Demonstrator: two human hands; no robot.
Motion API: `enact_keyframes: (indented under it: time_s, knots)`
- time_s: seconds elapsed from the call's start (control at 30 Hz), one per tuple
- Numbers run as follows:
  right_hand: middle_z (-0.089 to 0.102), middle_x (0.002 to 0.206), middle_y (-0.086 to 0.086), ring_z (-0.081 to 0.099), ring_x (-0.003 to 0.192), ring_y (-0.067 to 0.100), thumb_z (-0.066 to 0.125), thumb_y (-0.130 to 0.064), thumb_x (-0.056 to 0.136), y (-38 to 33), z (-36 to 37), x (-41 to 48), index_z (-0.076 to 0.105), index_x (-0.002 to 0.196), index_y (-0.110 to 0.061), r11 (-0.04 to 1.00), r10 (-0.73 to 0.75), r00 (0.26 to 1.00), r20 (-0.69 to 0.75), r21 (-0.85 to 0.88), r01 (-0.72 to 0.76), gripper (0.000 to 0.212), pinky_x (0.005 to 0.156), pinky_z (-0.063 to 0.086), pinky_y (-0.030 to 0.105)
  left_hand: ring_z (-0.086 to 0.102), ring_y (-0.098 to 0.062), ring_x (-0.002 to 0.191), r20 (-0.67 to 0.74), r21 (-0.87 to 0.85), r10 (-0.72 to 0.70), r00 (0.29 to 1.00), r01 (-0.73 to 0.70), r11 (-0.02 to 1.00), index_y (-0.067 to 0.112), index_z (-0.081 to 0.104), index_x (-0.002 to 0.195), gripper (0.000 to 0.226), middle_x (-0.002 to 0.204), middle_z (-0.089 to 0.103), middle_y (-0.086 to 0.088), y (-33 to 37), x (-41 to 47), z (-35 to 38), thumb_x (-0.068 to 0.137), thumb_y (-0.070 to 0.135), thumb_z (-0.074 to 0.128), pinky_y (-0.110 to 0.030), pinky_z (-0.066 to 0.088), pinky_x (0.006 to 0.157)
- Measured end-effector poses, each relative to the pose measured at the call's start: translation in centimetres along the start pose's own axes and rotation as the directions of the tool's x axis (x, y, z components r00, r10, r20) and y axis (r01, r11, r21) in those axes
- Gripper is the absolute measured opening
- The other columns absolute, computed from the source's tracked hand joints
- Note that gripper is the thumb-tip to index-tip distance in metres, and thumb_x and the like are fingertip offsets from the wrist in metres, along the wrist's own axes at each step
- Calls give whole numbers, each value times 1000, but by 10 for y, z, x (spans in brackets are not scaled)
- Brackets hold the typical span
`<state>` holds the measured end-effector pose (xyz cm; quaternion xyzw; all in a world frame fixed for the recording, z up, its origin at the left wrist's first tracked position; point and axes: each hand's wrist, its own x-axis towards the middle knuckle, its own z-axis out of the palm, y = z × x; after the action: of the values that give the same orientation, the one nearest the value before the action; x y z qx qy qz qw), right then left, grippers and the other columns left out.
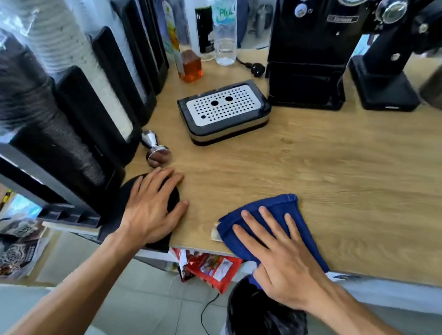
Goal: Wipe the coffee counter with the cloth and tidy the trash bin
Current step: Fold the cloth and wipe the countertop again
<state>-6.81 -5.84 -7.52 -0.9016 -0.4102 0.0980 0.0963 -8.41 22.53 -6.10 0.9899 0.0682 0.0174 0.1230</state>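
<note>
A blue cloth (273,210) lies folded at the front edge of the wooden counter (352,184), partly hanging over it. My right hand (278,256) presses flat on the cloth with fingers spread. My left hand (152,209) rests flat on a black round mat (173,197) at the counter's front left corner. Below the counter edge stands a bin lined with a black bag (262,333), directly under my right wrist. A small pale scrap (216,235) pokes out from under the cloth's left side.
A black drip tray with a perforated metal grid (223,111) sits mid-counter. A steel tamper (155,146) stands behind my left hand. Bottles (224,27), a black coffee machine (312,44) and a grinder (383,76) line the back. Cup dispensers (81,109) fill the left. A red packet (212,270) hangs below.
</note>
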Motion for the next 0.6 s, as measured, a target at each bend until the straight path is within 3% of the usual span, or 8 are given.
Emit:
enact_keyframes:
  time_s: [0.17,0.37,0.6]
  knots:
    - [-12,153,-16,-25,139,14,15,-35,78,-5,-2,6,9,146,-36,992,111,993,-30,60,-110,68,113,-11,51,28,-26,143,2,-2,-2,1000,2,1000,20,44,142,72,151,40,-5,-8,-7,-6,86,61,26,-47,24,116]
    - [-7,158,2,-18,142,27,20,-36,86,-28,-3,105,5,147,-24,930,358,927,-108,131,-344,63,108,-15,57,32,-27,142,-8,-4,15,1000,-15,1000,18,44,143,68,151,41,-6,-14,-11,-9,89,56,27,-46,25,115]
    - [-9,157,7,-18,141,34,19,-41,88,-50,2,175,1,147,-19,931,363,925,-112,93,-354,65,107,-15,59,35,-25,142,-38,-49,-1,999,-1,999,10,43,143,69,150,43,-7,-15,-9,-7,88,50,30,-47,26,116]
